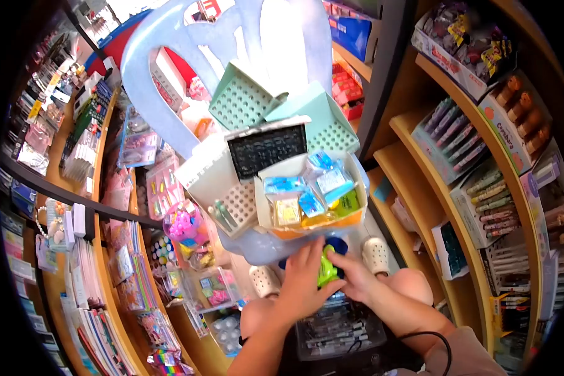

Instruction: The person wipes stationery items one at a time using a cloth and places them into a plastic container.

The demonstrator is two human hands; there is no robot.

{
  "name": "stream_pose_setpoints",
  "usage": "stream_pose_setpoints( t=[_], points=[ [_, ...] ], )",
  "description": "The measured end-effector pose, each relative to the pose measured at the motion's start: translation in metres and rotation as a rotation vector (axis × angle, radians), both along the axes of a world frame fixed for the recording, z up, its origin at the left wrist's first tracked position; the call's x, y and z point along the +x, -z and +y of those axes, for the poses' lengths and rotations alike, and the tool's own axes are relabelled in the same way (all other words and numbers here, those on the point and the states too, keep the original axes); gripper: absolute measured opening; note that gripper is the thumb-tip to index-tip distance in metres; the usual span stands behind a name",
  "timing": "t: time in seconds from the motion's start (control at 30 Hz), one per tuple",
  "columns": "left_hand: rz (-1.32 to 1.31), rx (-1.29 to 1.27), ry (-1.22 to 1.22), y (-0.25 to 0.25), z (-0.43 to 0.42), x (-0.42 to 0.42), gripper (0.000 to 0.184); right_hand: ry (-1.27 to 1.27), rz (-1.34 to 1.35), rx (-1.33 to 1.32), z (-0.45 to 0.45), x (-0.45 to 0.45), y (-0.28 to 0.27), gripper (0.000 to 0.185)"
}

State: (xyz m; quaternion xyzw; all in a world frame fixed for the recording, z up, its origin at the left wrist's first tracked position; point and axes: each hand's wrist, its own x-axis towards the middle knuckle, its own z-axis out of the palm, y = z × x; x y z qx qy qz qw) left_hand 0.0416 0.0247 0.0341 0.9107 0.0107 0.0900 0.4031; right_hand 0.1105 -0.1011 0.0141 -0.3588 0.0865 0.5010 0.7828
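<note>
Low in front of me, my left hand (301,285) and my right hand (356,276) meet around a small bright green item (326,268). The left fingers lie along its left side with the thumb beneath; the right fingers press its right side. Its kind is unclear, as fingers cover much of it. A dark blue rounded thing (338,245) shows just behind it. Below the hands sits a clear bin (307,343) holding many pens. Just beyond them, on the light blue plastic chair (138,56), stands an open white box (264,210) with blue, yellow and green small packets.
Also on the chair are mint boxes with round holes (239,94) and a white perforated box (210,169) holding a few pens. Shelves (476,207) of pens curve along the right; notebooks (97,332) fill shelves on the left. A pink toy-like item (186,227) is left of the chair.
</note>
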Motion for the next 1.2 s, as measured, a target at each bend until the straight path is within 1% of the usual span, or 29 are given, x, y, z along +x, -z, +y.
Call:
stream_pose_setpoints(
  t=[0.07,0.1,0.2,0.3,0.4,0.43,0.53,0.6,0.63,0.67,0.73,0.77,0.8,0.9,1.0,1.07,1.13,1.2],
  points=[
    [0.051,-0.17,0.038,-0.008,0.007,0.003,0.087,0.042,0.012,-0.021,-0.001,0.003,0.0,0.034],
    [0.045,-0.294,0.041,-0.007,0.01,0.004,0.093,0.092,0.021,-0.039,0.0,0.004,0.002,0.033],
    [0.02,-0.229,0.086,-0.005,0.013,0.004,0.097,0.129,-0.006,0.006,-0.003,0.006,-0.003,0.033],
    [-0.019,-0.241,0.063,-0.003,0.01,0.003,0.093,0.152,-0.054,-0.029,-0.004,0.005,-0.001,0.031],
    [-0.059,-0.226,0.034,-0.004,0.006,0.001,0.09,0.16,-0.217,-0.13,-0.005,0.003,0.007,0.027],
    [-0.067,-0.212,0.024,-0.004,0.005,-0.001,0.089,0.189,-0.29,-0.218,-0.005,0.001,0.012,0.025],
    [-0.039,-0.111,-0.04,-0.001,0.001,-0.007,0.084,0.285,-0.478,-0.483,-0.003,-0.003,0.019,0.028],
    [-0.062,-0.041,-0.112,0.002,-0.001,-0.009,0.083,0.316,-0.478,-0.383,-0.004,-0.004,0.002,0.034],
    [-0.042,-0.026,-0.166,0.004,0.0,-0.011,0.083,0.218,-0.474,-0.34,-0.004,-0.007,-0.001,0.04],
    [-0.023,-0.016,-0.215,0.006,0.001,-0.012,0.084,0.033,-0.532,-0.417,-0.01,-0.011,-0.01,0.044],
    [0.022,-0.013,-0.257,0.006,0.002,-0.014,0.086,-0.167,-0.712,-0.377,-0.011,-0.02,0.0,0.048],
    [0.052,-0.02,-0.25,0.005,0.002,-0.015,0.088,-0.277,-0.695,-0.322,-0.013,-0.018,0.013,0.049],
    [0.083,-0.026,-0.239,0.005,0.002,-0.016,0.09,-0.281,-0.727,-0.327,-0.013,-0.018,0.017,0.049],
    [-0.008,-0.005,-0.145,0.007,0.002,-0.015,0.093,-0.245,-0.832,-0.311,-0.01,-0.021,0.023,0.048],
    [-0.029,0.0,-0.041,0.011,0.003,-0.017,0.096,-0.226,-0.781,-0.349,-0.006,-0.024,0.016,0.044],
    [-0.026,-0.013,0.013,0.01,0.002,-0.021,0.096,-0.218,-0.709,-0.38,-0.005,-0.022,0.024,0.044],
    [-0.03,-0.046,0.016,0.008,0.001,-0.024,0.097,-0.2,-0.658,-0.387,-0.002,-0.023,0.023,0.046],
    [-0.021,-0.095,0.01,0.005,0.001,-0.027,0.098,-0.125,-0.583,-0.362,0.002,-0.024,0.021,0.045]
  ],
)
